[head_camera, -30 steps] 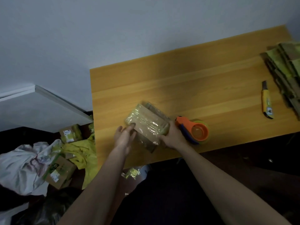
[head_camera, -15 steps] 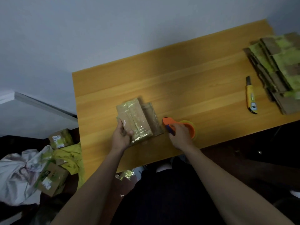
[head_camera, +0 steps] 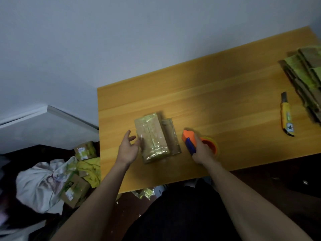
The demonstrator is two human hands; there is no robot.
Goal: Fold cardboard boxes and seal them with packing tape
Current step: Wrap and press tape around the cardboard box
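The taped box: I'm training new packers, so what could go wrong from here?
1. The left hand is open beside the taped box rather than gripping it, so the box may slide if tape is pulled across it.
2. The utility knife lies on the table with its blade out; a reach toward the flat cardboard stack could brush it.

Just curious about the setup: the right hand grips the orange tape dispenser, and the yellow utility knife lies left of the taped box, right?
Not quite. The head view shows the yellow utility knife right of the taped box, near the flattened cardboard stack. The right hand does grip the orange tape dispenser.
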